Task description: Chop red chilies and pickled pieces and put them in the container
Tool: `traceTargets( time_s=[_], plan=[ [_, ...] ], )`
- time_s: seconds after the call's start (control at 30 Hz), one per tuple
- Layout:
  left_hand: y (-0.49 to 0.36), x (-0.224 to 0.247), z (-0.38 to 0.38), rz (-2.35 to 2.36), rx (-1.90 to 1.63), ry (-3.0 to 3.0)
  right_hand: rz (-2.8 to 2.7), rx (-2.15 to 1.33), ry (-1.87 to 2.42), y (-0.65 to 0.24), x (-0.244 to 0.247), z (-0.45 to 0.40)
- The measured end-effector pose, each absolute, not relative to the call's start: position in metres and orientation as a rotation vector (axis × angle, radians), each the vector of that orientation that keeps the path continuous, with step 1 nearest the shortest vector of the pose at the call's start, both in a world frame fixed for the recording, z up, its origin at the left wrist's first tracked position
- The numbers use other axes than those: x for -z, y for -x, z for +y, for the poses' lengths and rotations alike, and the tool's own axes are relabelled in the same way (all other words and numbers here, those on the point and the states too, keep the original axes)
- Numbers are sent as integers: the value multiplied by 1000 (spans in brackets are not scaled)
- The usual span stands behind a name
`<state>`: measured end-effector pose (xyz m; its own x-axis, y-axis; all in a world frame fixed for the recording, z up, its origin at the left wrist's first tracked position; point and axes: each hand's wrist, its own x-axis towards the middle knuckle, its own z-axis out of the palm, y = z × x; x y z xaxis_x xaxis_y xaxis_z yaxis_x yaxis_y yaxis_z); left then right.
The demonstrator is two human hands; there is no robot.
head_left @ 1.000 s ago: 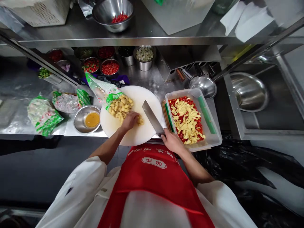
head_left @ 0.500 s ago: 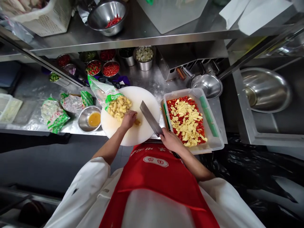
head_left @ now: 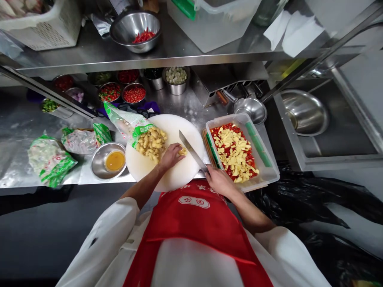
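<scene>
My right hand (head_left: 220, 181) is wrapped round the handle of a cleaver (head_left: 192, 150), its blade slanting over the right half of a round white cutting board (head_left: 179, 177). Left of the blade, my left hand (head_left: 171, 157) has its fingers bent against a small yellow piece of ginger (head_left: 182, 151) on the board. Behind that hand, a heap of whole ginger pieces (head_left: 152, 142) spills from a green and white plastic bag (head_left: 131, 123). To the right, a clear plastic tub (head_left: 263, 169) holds chopped red chillies (head_left: 214, 131) topped with pale ginger slices (head_left: 233, 149).
A steel bowl with amber liquid (head_left: 115, 160) and two plastic bags (head_left: 50, 161) lie left of the board. Behind stand several steel pots of chopped vegetables (head_left: 134, 94), under a steel shelf (head_left: 176, 59). An empty steel bowl (head_left: 251, 111) and a sink (head_left: 344, 135) are at the right.
My left hand has moved right from beside the ginger heap towards the blade, with a ginger piece at its fingertips. The cleaver stays over the board. The camera view has shifted slightly.
</scene>
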<state>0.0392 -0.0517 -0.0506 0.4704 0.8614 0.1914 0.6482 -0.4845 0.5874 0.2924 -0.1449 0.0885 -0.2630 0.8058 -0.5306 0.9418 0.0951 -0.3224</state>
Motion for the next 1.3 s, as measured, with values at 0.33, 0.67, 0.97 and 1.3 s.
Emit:
traceTargets(
  time_s=[0.33, 0.67, 0.97, 1.3],
  plan=[
    [-40, 34, -32, 1144, -575, -2314, 2170, 790, -1670, -296, -106, -131],
    [-42, 32, -26, 1066, -573, -2325, 2161, 833, -1528, -302, -126, -122],
    [-41, 38, -30, 1055, -612, -2290, 2212, 836, -1525, -288, -113, -112],
    [-43, 42, -33, 1043, -671, -2240, 2175, 817, -1513, -282, -112, -109]
  ],
)
